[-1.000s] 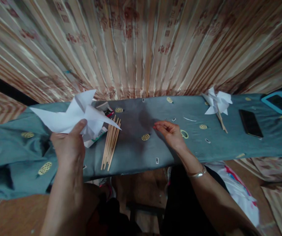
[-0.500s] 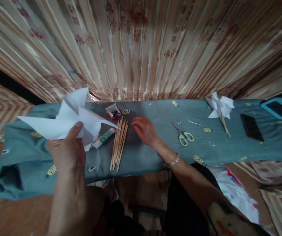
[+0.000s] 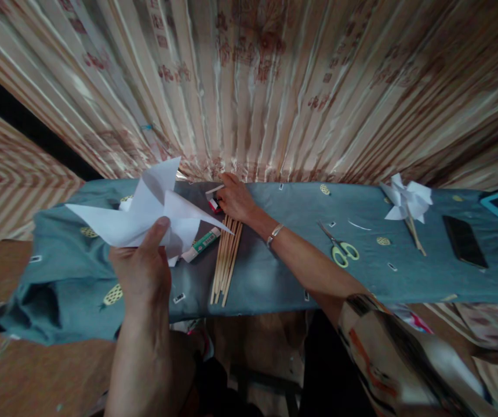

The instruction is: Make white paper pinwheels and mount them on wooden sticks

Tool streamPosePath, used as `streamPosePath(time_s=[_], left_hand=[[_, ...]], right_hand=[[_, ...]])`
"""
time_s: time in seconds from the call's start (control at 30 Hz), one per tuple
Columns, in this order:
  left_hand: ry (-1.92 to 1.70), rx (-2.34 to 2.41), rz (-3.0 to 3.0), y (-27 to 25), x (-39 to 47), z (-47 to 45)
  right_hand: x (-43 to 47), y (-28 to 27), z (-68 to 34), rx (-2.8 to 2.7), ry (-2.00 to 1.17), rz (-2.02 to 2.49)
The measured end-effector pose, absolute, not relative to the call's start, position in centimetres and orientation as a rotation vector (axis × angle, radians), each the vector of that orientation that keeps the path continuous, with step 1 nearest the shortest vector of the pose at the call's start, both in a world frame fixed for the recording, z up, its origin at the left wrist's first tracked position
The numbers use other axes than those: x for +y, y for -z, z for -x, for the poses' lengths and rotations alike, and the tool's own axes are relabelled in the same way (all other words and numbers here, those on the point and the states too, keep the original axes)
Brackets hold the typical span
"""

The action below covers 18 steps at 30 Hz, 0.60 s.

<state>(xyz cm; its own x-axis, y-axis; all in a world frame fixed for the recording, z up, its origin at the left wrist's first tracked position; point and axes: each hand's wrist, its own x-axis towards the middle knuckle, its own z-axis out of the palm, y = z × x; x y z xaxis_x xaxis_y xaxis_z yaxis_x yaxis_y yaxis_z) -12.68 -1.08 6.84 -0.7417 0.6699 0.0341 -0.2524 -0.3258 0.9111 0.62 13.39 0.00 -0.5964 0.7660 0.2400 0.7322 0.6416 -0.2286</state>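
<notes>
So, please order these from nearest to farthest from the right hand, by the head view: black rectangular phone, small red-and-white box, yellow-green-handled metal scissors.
From the right hand:
1. Small red-and-white box, right beside it, partly hidden.
2. Yellow-green-handled metal scissors, to its right.
3. Black rectangular phone, much farther right.

Pleated beige curtain with reddish prints, long table draped in blue-green, brownish floor, dim light

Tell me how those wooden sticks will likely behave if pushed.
The wooden sticks should stay stiff, since they lie straight and unbent. Being thin, each is probably light. With no band visible around them and their ends uneven, they may roll or fan apart on the blue-green cloth.
</notes>
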Motion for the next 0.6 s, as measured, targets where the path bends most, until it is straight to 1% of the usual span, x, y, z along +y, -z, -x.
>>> streamPosePath(time_s=[0.3, 0.6], left_hand=[[-2.058, 1.293, -0.576, -6.5, -1.6, 12.6], [-1.961, 1.422, -0.675, -6.1, -1.7, 12.6]], right_hand=[[13.7, -1.1, 0.4, -2.661, -0.172, 1.272], [13.9, -1.2, 0.5, -2.711, -0.185, 1.279]])
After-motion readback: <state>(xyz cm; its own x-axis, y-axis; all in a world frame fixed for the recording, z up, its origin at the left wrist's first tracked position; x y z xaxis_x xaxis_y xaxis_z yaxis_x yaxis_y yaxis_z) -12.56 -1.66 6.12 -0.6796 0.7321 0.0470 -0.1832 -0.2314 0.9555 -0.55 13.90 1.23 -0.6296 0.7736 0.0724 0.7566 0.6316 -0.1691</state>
